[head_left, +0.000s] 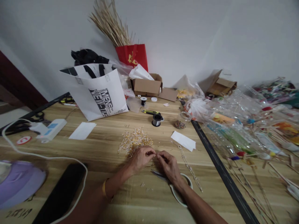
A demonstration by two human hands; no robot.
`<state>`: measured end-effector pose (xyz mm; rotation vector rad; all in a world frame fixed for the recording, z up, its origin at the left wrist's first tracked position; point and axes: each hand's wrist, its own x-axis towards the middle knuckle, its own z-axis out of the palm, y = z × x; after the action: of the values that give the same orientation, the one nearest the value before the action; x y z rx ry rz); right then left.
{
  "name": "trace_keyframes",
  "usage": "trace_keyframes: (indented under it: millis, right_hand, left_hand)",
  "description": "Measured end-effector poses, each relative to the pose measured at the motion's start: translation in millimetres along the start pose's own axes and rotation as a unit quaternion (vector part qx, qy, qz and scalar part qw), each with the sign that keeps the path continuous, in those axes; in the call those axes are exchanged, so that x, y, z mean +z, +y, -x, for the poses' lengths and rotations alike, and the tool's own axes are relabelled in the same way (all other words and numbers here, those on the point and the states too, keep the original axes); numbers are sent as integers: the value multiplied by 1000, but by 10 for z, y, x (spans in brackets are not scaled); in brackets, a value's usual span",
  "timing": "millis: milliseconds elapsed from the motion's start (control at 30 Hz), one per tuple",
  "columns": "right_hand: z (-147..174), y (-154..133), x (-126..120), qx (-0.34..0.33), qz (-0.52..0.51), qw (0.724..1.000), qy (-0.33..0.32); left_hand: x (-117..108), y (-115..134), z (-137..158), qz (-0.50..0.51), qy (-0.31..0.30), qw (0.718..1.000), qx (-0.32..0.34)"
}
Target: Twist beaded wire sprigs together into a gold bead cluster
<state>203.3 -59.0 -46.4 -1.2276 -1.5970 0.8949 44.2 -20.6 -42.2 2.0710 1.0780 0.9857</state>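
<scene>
My left hand (142, 157) is closed in a pinch just in front of a pile of small gold and clear beads (135, 140). Its fingertips meet those of my right hand (169, 165), which is pinched too. Whatever sits between the fingertips is too small to make out. Under my right wrist lies a pair of scissors (175, 194) with pale handles, partly covered by the arm. A thin beaded chain (189, 168) stretches along the table to the right of my right hand. A few small clear pieces (149, 189) lie between my forearms.
Behind the beads stand a wire spool (157, 120), a yellow-black cutter (150, 112) and a jar of beads (180, 124). White paper (183, 141) lies at right. A white bag (100, 93), a power strip (52, 130) and a cable flank the left. Plastic bottles (224, 133) crowd the right.
</scene>
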Motion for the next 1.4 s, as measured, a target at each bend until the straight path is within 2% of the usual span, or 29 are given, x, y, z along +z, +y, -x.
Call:
trace_keyframes:
  millis: [267,367,567,767,1100,1400]
  right_hand:
    - [-8,-2,6,7,2,1000,9]
    - [-14,-3,6,11,-5,1000,5]
    - [-13,7,4,33,-29,999,-11]
    - [-10,13,9,60,-71,995,-24]
    - [-18,-24,32,112,-165,979,-33]
    - [-17,-3,24,101,-153,983,-23]
  left_hand:
    - [-18,56,11,-22,14,996,82]
    - [-26,71,9,-26,9,996,85]
    - [-54,89,-24,-8,-14,1000,3]
    - [-64,44,-54,75,-45,992,-87]
    - [-76,24,-75,182,-68,970,-143]
    - [-91,-23,-92,281,-85,939,-180]
